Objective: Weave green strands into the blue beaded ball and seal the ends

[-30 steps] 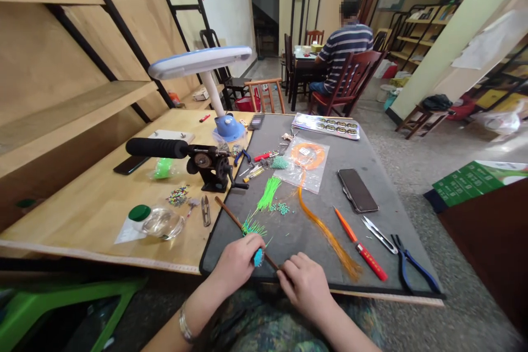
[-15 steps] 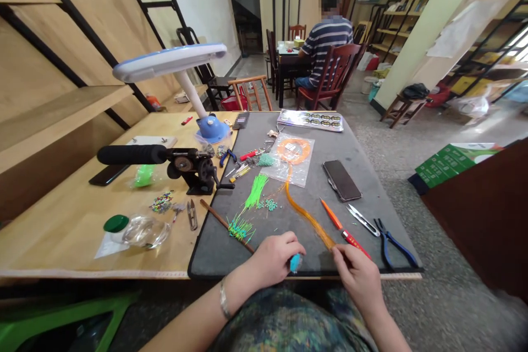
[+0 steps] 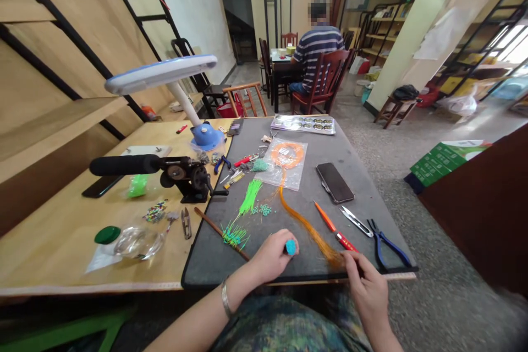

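My left hand (image 3: 270, 256) rests on the grey mat (image 3: 301, 220) near its front edge, its fingers closed on a small turquoise piece (image 3: 291, 246). My right hand (image 3: 367, 286) is at the mat's front edge, fingers pinched at the frayed near end of a bundle of orange strands (image 3: 307, 225). What the pinch holds I cannot make out. A thin brown stick (image 3: 220, 234) with green strands (image 3: 234, 235) on it lies just left of my left hand.
An orange-handled knife (image 3: 332, 226), thread snips (image 3: 355, 221) and blue pliers (image 3: 388, 243) lie right of the strands. A phone (image 3: 334, 182), a bag of orange cord (image 3: 284, 162), a hand-crank tool (image 3: 181, 173) and a lamp (image 3: 165, 74) stand further back. A person sits at a far table (image 3: 315, 49).
Both hands moved right from the brown stick. The left carries the turquoise piece; the right reached the near end of the orange strands. The view shifted right.
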A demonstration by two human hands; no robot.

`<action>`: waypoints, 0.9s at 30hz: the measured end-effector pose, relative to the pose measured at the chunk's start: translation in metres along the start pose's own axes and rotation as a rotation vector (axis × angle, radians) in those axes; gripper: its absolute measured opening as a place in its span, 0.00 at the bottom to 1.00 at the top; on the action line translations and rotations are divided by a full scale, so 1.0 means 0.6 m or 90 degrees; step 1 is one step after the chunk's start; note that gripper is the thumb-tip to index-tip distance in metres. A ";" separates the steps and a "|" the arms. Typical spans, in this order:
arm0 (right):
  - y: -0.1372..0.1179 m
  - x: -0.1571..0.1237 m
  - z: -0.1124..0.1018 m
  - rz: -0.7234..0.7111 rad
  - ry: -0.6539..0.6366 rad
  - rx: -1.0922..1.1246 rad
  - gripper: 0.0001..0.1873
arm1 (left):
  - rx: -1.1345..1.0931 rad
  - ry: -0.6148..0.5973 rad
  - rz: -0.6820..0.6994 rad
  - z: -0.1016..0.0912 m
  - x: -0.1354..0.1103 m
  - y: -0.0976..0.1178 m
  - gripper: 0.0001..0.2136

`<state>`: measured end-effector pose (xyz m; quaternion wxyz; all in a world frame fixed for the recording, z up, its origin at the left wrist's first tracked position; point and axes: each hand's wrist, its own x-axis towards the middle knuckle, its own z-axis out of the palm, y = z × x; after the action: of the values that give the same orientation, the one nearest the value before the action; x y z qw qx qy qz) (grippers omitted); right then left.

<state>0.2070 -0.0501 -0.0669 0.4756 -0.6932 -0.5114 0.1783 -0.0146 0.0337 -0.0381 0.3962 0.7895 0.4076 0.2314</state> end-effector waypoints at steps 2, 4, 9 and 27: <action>-0.002 0.000 0.016 0.058 0.008 0.068 0.20 | -0.130 0.085 -0.056 0.001 0.000 0.000 0.03; -0.012 0.003 0.041 0.091 -0.035 0.138 0.22 | -0.221 0.131 -0.100 0.002 0.000 0.002 0.05; -0.054 0.011 0.095 0.075 -0.147 0.223 0.22 | -0.290 0.196 -0.140 0.000 -0.009 0.009 0.07; -0.099 0.019 0.167 0.150 -0.277 0.357 0.18 | -0.368 0.267 -0.177 0.003 -0.038 0.005 0.08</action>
<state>0.1063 0.0093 -0.0627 0.5035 -0.5358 -0.4483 0.5083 -0.0248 0.0131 -0.0377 0.5381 0.5181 0.5006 0.4375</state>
